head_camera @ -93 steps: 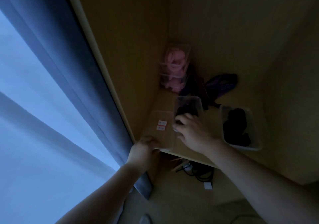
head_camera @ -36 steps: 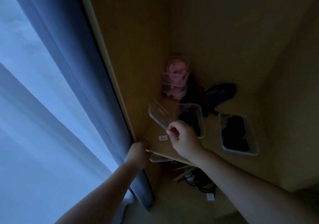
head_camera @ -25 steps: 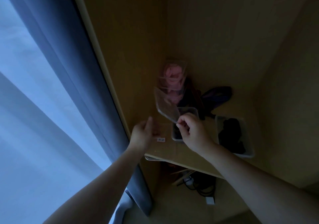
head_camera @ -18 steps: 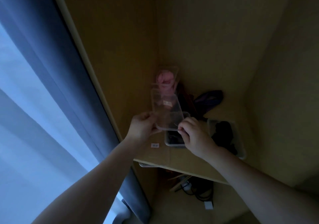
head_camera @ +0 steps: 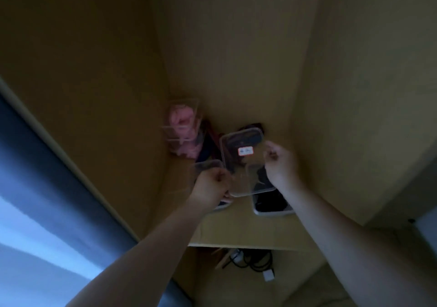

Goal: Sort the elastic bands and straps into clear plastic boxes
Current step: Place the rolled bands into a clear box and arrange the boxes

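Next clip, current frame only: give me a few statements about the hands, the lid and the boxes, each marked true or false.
1. The left hand and the right hand both hold the clear lid. True.
2. The clear lid carries a small label. True.
3. The stacked boxes in the corner hold green things. False: their contents are pink.
4. The box nearest the right hand is empty. False: dark items lie in it.
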Demonstrator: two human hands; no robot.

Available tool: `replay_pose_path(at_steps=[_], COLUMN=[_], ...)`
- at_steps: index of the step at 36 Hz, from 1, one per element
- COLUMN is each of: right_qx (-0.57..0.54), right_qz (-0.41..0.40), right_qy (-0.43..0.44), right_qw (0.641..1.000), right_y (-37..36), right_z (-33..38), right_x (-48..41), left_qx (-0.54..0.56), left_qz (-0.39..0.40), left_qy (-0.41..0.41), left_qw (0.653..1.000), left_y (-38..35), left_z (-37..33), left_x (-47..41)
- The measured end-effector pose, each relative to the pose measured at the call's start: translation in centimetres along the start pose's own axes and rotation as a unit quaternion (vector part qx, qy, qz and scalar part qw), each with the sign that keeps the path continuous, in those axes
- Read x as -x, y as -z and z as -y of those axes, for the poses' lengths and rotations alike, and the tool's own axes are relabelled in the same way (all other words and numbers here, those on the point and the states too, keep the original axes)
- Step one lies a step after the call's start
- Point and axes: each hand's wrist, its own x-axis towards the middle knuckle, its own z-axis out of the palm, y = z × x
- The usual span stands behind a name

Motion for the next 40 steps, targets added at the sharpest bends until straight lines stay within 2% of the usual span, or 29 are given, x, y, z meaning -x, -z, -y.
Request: replay_pose_path(at_steps=[5,8,11,14,17,21,27,36,40], right_qx=[0.057,0.091,0.119,0.144,0.137,0.114,0.094,0.044,-0.036], right_qz=[-0.009,0.001,-0.001,0.003,0.013,0.026,0.02,-0.027,-0.052], right_qy=[-0.076,-0.101,-0.115,-0.13,-0.129,-0.126,-0.12,-0.136,-0.177], right_qw=[0.995,0.991,0.986,0.981,0.982,0.985,0.988,0.989,0.982], right_y=[2.2,2.8,3.1,3.3,3.1,2.7,2.6,2.4,2.3], right_z=[-2.6,-4.1,-5.4,-5.8,-5.7,-5.9,-6.3,-6.3,-6.2], right_x=[-0.1,0.3,0.5,0.7,0.8,0.5,0.0,-0.3,-0.6], left_qx=[0.011,-0.054,-0.158,-0.186,-0.24,-0.215,-0.239,-0.106,-0.092], left_qz=[0.104,0.134,0.099,0.154,0.133,0.116,0.094,0.054,0.024], left_qy=[-0.046,-0.097,-0.091,-0.143,-0.147,-0.101,-0.071,-0.048,-0.024], left_qw=[0.994,0.985,0.978,0.96,0.95,0.964,0.964,0.992,0.995], left_y=[-2.4,-3.8,-4.8,-5.6,-6.0,-6.1,-6.3,-6.1,-5.9], left_z=[0.2,1.1,2.3,3.3,4.0,3.7,4.5,4.3,3.2], left_x=[-1.8,-2.8,-3.9,-4.2,-4.7,-5.2,-5.8,-6.1,-5.8])
